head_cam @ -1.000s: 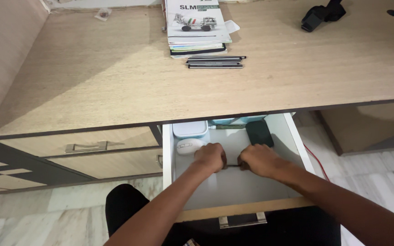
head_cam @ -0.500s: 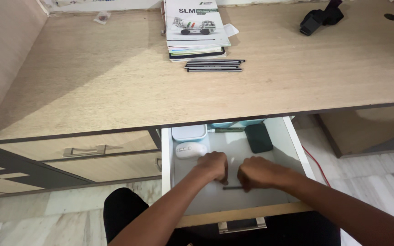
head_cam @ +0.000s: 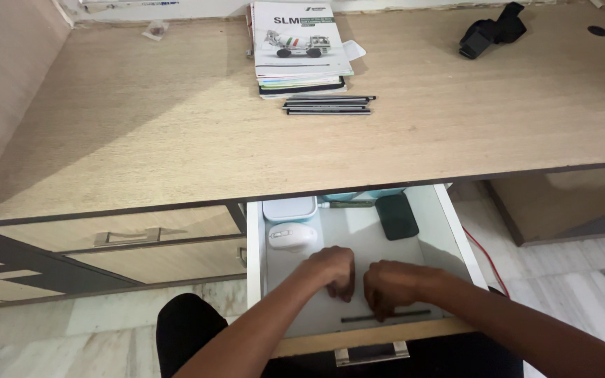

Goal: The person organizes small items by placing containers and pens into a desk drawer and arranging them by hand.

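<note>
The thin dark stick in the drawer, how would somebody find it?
Look in the open white drawer under the wooden desk. The thin dark stick lies flat along the front edge, under the right hand. Nothing else inside is long and skinny.

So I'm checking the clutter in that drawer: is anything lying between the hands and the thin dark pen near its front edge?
Nothing visible does. The dark pen lies on bare drawer floor right under the right hand, with the left hand beside it. The white mouse and black case sit farther back in the drawer.
</note>
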